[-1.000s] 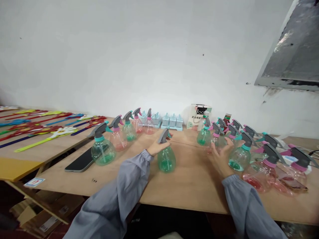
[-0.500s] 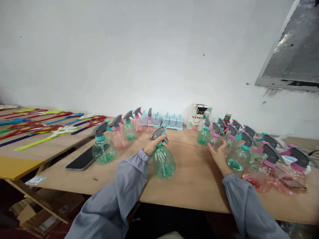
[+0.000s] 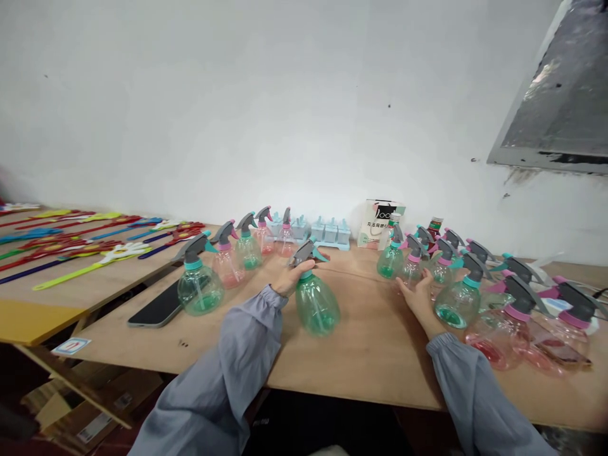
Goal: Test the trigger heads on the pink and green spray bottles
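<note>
My left hand (image 3: pixel 289 278) is closed around the neck of a green spray bottle (image 3: pixel 317 307) with a grey and teal head. The bottle leans a little, its base slightly blurred, and I cannot tell whether it touches the table. My right hand (image 3: pixel 420 294) has thumb and fingers apart, right by a small pink spray bottle (image 3: pixel 409 269); whether it touches that bottle is unclear. Beside this hand stand a small green spray bottle (image 3: pixel 389 261) on the left and a larger green one (image 3: pixel 456 304) on the right.
More spray bottles line the left, including a green one (image 3: pixel 200 296) next to a black phone (image 3: pixel 156 303). Light-blue moulds (image 3: pixel 332 233) and a printed bag (image 3: pixel 377 225) stand by the wall. Pink bottles (image 3: pixel 498 335) crowd the right. Colourful hand-shaped sticks (image 3: pixel 118 253) lie on the left table.
The green spray bottle in my left hand has tilted, its base swinging to the right and slightly up. Its teal trigger now shows clear of my fingers. My right hand has hardly moved.
</note>
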A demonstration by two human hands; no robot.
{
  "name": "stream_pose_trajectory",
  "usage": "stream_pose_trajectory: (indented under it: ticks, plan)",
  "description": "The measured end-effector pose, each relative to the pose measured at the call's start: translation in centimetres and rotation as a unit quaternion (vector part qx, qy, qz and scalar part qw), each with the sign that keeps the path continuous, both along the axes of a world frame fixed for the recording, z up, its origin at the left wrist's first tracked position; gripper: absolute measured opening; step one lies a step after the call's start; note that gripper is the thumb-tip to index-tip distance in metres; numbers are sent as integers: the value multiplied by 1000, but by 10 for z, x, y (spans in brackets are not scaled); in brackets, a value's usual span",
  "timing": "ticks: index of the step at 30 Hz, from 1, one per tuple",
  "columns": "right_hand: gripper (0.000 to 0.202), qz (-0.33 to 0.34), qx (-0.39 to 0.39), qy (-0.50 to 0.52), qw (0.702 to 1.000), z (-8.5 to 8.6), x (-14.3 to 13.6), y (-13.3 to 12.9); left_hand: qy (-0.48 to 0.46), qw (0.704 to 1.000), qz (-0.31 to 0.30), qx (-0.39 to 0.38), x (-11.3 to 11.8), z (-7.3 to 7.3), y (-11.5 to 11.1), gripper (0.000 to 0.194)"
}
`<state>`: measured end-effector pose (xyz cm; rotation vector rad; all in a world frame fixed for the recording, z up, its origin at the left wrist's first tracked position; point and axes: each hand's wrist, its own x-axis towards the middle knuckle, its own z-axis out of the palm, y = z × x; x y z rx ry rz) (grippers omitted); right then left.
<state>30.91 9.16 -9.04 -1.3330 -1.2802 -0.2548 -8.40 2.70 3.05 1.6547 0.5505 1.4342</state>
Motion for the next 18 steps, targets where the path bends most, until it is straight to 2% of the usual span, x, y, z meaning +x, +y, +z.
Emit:
stream_pose_trajectory:
  ticks: [5,9,11,15,18]
  plan:
    - [105,-2,3,5,1000,-1,1,1,-12,997,72,-35,0,7,-1,35]
    - [105,1,-4,21,1000,0,-1,-1,-13,998,32,-47,-2,9,-3,33]
    - [105,1,-5,28,1000,1,-2,-2,-10,998,41,-44,-3,8,-3,33]
    - [103,6,-5,29,1000,2,-2,-2,1,992,118,-41,-9,6,3,35]
    - [103,18,-11,36,999,2,-1,-2,54,983,177,19,-21,8,12,31]
